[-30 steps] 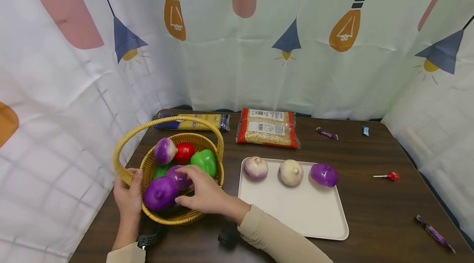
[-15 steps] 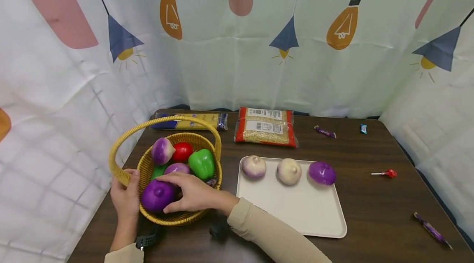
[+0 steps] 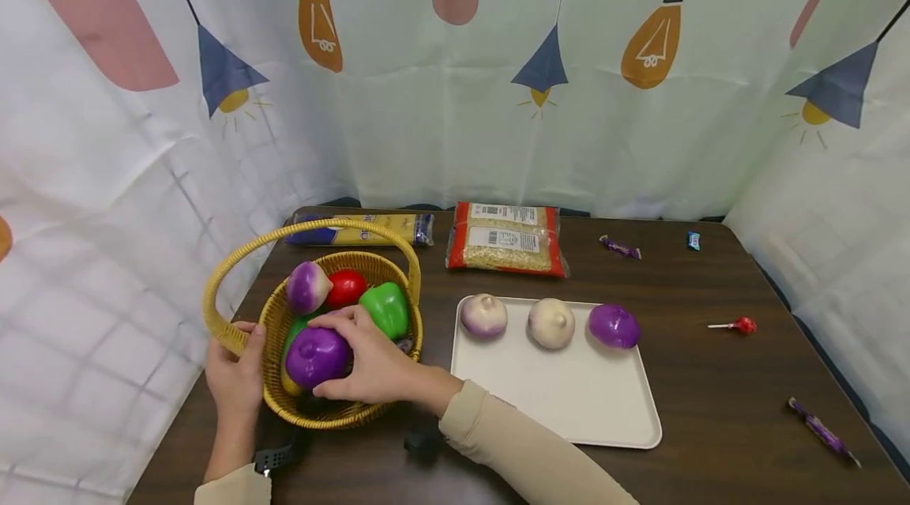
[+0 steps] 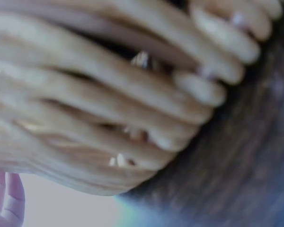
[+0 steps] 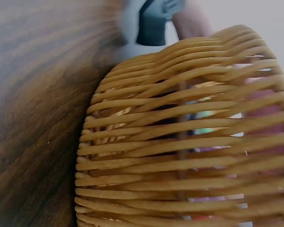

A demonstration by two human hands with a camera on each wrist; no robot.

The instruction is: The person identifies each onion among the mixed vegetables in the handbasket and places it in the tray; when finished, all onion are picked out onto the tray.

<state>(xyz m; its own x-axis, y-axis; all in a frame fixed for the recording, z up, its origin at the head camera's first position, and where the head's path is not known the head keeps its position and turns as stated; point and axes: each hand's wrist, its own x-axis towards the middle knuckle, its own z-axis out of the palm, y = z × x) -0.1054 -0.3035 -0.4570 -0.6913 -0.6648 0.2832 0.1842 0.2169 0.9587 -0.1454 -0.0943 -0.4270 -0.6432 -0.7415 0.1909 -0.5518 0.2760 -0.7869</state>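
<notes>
In the head view, my right hand (image 3: 373, 363) holds a glossy purple onion (image 3: 317, 357) over the front of a yellow wicker basket (image 3: 416, 323). Thumb and fingers lie around its right side. My left hand (image 3: 236, 378) grips the basket's handle (image 3: 212, 292) at its left base. Inside the basket are a purple-and-white onion (image 3: 309, 287), a red tomato (image 3: 347, 288) and a green bell pepper (image 3: 385, 310); my right hand hides part of the contents. The left wrist view shows blurred wicker (image 4: 109, 104), and the right wrist view the basket's woven wall (image 5: 170, 146).
A white tray (image 3: 554, 410) to the right bears two pale onions (image 3: 551, 323) and a purple one (image 3: 614, 326). Behind stand a pasta packet (image 3: 362, 229) and a red-edged grain bag (image 3: 505, 239). Wrapped candies (image 3: 620, 247) and a red lollipop (image 3: 744, 325) lie farther right.
My right hand has closed around the front purple onion and shifted it slightly up and right within the basket. The left hand keeps its place at the handle. The view has shifted slightly.
</notes>
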